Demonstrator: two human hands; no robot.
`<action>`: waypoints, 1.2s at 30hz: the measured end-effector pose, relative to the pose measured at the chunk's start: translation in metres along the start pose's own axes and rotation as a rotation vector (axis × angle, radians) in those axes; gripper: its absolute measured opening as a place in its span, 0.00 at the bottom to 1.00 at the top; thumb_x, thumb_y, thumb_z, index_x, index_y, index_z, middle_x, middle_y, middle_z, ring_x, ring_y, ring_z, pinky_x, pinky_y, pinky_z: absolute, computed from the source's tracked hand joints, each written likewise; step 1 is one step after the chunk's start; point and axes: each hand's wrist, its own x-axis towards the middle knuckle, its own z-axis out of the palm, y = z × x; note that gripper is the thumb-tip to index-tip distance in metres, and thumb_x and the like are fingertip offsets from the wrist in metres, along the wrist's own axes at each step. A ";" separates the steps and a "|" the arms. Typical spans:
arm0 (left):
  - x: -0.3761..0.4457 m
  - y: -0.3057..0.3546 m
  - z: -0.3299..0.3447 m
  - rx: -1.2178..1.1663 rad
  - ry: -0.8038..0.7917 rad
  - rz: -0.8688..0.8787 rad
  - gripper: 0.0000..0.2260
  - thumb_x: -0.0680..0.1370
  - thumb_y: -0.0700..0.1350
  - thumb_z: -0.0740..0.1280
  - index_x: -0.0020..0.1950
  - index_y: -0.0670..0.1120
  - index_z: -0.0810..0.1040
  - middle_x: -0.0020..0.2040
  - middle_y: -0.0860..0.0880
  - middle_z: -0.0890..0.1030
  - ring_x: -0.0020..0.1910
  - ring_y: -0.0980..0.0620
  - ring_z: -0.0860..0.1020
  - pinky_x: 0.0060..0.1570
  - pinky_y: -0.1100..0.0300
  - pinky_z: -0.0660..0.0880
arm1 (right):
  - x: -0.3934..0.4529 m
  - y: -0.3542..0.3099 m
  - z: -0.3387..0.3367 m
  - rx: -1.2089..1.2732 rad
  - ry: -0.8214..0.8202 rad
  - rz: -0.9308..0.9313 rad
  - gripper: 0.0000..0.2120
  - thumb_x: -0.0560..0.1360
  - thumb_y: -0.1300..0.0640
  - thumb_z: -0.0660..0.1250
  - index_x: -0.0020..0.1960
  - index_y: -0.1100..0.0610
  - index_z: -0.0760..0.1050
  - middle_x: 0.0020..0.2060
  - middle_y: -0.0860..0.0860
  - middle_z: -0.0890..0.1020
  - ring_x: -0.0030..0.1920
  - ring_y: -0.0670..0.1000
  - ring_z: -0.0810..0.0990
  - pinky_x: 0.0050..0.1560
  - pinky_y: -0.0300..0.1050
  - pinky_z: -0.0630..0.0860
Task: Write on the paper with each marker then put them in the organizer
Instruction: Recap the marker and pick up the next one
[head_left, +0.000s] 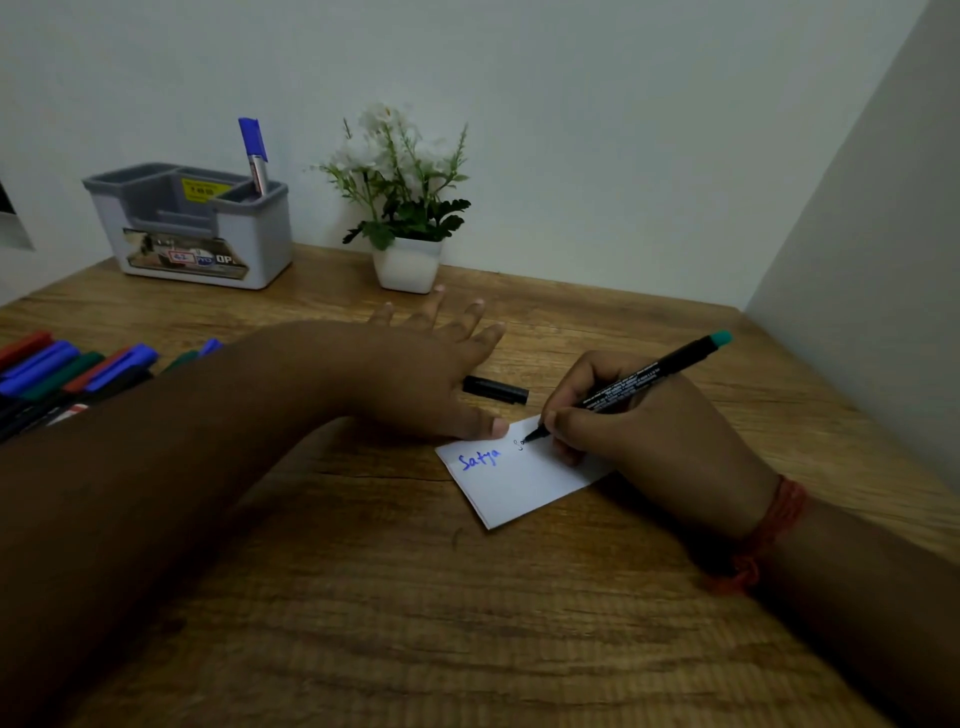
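Observation:
A small white paper (519, 480) lies on the wooden desk, with a blue word on its left part. My right hand (639, 431) grips a black marker with a green end (649, 376), its tip touching the paper beside a small dark mark. My left hand (431, 364) lies flat with spread fingers, its thumb pressing the paper's top edge. The marker's black cap (494, 389) lies on the desk between my hands. A grey organizer (197, 228) stands at the back left with one blue-capped marker (254, 153) upright in its right compartment. Several capped markers (67, 374) lie at the left.
A white pot with an artificial flowering plant (405, 208) stands at the back, just beyond my left hand's fingers. Walls close the desk at the back and on the right. My left forearm crosses in front of the loose markers.

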 end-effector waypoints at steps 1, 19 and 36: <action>0.000 0.000 0.000 0.003 -0.001 0.000 0.45 0.72 0.73 0.53 0.78 0.56 0.32 0.77 0.52 0.28 0.74 0.44 0.27 0.72 0.34 0.37 | 0.000 0.000 0.000 -0.003 0.000 0.000 0.05 0.73 0.66 0.71 0.40 0.59 0.82 0.34 0.50 0.85 0.36 0.46 0.83 0.38 0.33 0.78; 0.001 -0.001 0.001 0.001 -0.019 -0.005 0.50 0.64 0.77 0.48 0.77 0.57 0.31 0.77 0.52 0.28 0.74 0.44 0.27 0.72 0.35 0.36 | 0.003 0.003 0.000 -0.028 0.029 0.006 0.04 0.73 0.65 0.71 0.40 0.58 0.82 0.34 0.52 0.85 0.36 0.48 0.83 0.38 0.36 0.79; 0.001 -0.001 0.000 0.007 -0.012 -0.010 0.45 0.72 0.74 0.53 0.77 0.56 0.32 0.77 0.52 0.28 0.74 0.44 0.27 0.73 0.34 0.37 | 0.004 0.005 0.000 -0.073 0.082 0.030 0.03 0.71 0.63 0.71 0.39 0.56 0.81 0.35 0.52 0.85 0.35 0.46 0.82 0.37 0.40 0.78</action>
